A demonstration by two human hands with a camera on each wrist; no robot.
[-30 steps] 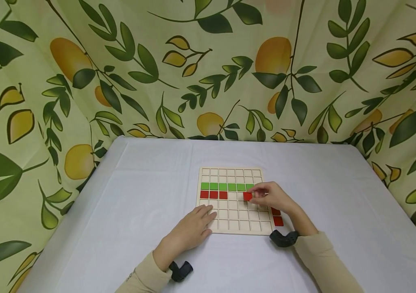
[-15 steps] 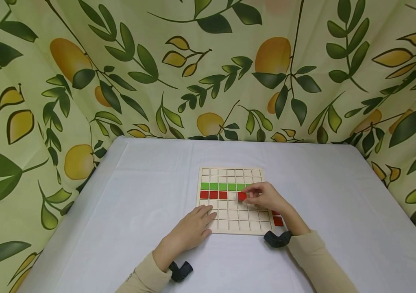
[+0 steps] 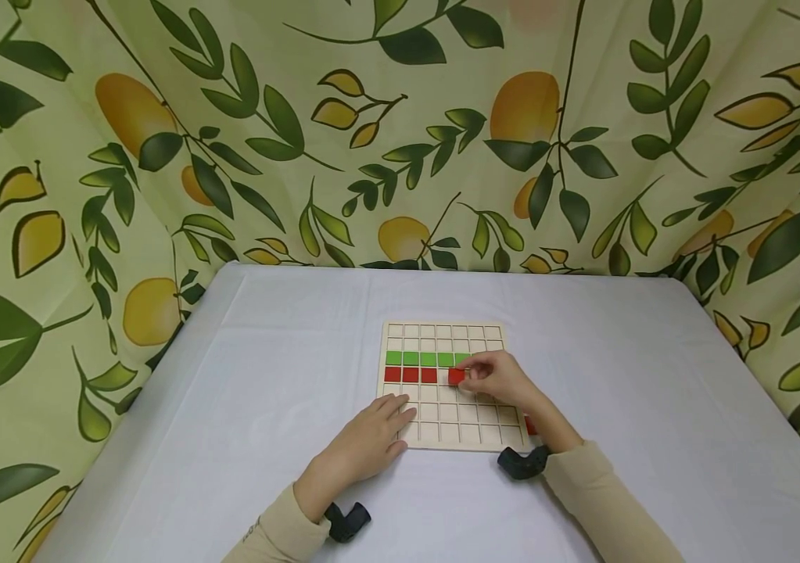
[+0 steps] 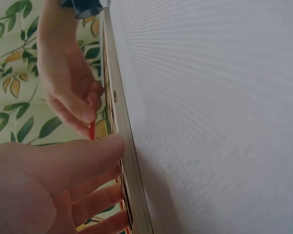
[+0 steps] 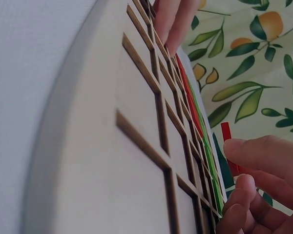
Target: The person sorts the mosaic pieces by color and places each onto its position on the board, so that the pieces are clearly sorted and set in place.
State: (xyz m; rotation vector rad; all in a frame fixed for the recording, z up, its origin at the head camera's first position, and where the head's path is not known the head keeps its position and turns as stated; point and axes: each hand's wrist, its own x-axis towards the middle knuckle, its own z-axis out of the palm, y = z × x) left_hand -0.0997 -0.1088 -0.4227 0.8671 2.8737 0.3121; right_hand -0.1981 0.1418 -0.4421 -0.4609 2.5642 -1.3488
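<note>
A pale wooden grid board (image 3: pixel 449 432) lies on the table, with a row of green square tiles (image 3: pixel 410 358) and, just below it, three red square tiles (image 3: pixel 410 374) at the left. My right hand (image 3: pixel 501 379) pinches another red tile (image 3: pixel 456 377) between thumb and fingers. In the right wrist view this pinched tile (image 5: pixel 226 131) stands clear above the board's surface. My left hand (image 3: pixel 370 438) rests with spread, fairly straight fingers on the board's lower left edge; the left wrist view shows its thumb (image 4: pixel 102 146) against the board's side.
Partly hidden by the right forearm, a loose red tile (image 3: pixel 530 425) lies beside the board's right edge. A white cloth (image 3: pixel 266 352) covers the table. Behind and at both sides hangs a curtain (image 3: pixel 400 156) printed with fruit and leaves. Each wrist carries a black device (image 3: pixel 348 522).
My right hand has moved left over the board with its red tile, towards the three red tiles. The forearm now hides more of the loose tiles at the right. My left hand stays put.
</note>
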